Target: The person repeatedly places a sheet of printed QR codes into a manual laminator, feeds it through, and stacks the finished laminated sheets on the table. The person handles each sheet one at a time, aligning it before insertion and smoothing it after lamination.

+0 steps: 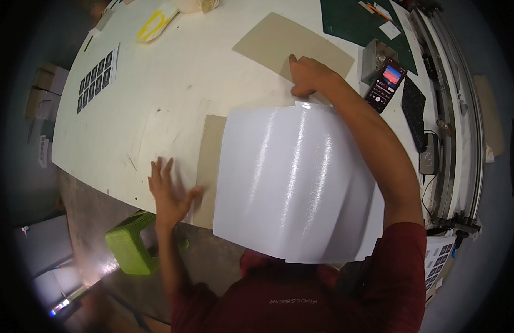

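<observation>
A large glossy white sheet (279, 183) lies before me, bowed, with its near edge against my body. Under its left side shows a strip of a beige board (208, 166). My left hand (171, 191) is open beside that strip, fingers spread over the table, thumb at the board's left edge. Beyond the white sheet, my right hand (309, 76) reaches across to a second beige board (273, 41). Its index finger stretches onto that board, and the thumb stands apart near the close edge. The other fingers are partly hidden.
On the white table (173, 100) are a printed sheet (98, 77) at left and a green cutting mat (351, 25) at far right. A metal box (373, 58), a phone (385, 83) and a small clock (428, 154) stand right. A green plastic stool (129, 244) is below left.
</observation>
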A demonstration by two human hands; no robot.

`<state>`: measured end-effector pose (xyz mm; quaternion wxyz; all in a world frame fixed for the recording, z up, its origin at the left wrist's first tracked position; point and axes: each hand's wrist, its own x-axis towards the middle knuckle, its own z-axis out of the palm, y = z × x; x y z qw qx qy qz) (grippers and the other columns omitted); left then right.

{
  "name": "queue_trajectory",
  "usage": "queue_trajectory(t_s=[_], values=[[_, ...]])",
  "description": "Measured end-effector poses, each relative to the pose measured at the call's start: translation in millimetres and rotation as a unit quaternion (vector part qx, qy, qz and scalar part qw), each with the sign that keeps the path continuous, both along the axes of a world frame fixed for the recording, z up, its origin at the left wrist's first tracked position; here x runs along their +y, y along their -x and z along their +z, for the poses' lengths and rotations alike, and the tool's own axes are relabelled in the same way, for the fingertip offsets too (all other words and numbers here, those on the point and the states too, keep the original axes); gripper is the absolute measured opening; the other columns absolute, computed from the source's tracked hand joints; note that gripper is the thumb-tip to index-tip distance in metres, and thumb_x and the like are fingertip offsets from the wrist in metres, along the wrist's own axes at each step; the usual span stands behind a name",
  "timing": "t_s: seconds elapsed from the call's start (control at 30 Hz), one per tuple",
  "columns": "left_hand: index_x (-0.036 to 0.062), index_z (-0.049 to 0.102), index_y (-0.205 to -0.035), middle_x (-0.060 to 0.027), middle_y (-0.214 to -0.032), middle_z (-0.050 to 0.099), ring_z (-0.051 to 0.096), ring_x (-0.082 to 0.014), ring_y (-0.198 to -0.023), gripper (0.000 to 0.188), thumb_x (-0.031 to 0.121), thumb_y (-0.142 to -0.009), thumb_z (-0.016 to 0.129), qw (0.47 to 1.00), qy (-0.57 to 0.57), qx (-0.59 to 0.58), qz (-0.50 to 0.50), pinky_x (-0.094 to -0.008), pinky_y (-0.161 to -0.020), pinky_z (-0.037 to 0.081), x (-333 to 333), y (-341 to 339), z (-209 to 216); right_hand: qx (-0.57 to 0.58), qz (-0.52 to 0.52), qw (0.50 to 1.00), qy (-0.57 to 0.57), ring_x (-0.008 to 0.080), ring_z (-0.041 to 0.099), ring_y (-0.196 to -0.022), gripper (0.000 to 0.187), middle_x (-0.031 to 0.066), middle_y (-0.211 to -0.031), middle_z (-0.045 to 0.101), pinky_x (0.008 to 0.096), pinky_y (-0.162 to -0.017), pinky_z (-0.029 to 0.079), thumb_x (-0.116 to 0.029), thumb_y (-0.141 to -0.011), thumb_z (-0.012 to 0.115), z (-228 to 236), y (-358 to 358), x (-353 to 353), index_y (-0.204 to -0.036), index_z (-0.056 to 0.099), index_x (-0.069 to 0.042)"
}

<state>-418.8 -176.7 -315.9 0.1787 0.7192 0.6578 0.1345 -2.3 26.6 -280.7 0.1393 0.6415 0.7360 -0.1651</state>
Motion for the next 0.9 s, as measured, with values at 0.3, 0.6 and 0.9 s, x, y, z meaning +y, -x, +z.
queue_trajectory(t_s=[0.3, 0.6, 0.9], values=[[0.0102, 0.019, -0.16, -0.0352, -0.162, -0.003, -0.008, -0.0518, -0.15, 0.141, 0.056, -0.05, 0.094, 0.984, 0.126, 0.121, -0.021, -0.0674, -0.117, 0.004, 24.3, -29.4, 37.4, -0.037, 0.119, 0.983, -0.133, 0.0362, 0.067, -0.104, 0.071, 0.0227, -0.109, 0.066, 0.0411, -0.085, 0.057, 0.002, -0.072, 0.068, 30.9, -25.2, -22.6, -0.14, 0.046, 0.001], [0.0099, 0.03, -0.157, -0.0307, -0.164, 0.007, 0.0, -0.048, -0.152, 0.103, 0.035, -0.075, 0.088, 0.997, -0.003, -0.071, -0.032, -0.063, -0.119, 0.009, 19.6, -41.8, 37.0, -0.056, 0.087, 0.993, -0.064, 0.0347, 0.066, -0.106, 0.085, 0.02, -0.112, 0.066, 0.0406, -0.087, 0.057, -0.011, -0.07, 0.078, 26.6, -39.1, -14.2, -0.147, 0.041, -0.005], [0.0077, 0.039, -0.152, -0.0283, -0.163, 0.015, 0.009, -0.047, -0.152, 0.098, 0.026, -0.071, 0.091, 0.986, -0.011, -0.166, -0.023, -0.0577, -0.119, 0.022, -5.8, -44.4, 34.0, -0.104, 0.144, 0.982, -0.068, 0.0335, 0.07, -0.097, 0.085, 0.0224, -0.109, 0.068, 0.0432, -0.078, 0.059, -0.004, -0.071, 0.074, 8.0, -40.2, -13.7, -0.148, 0.038, -0.002]])
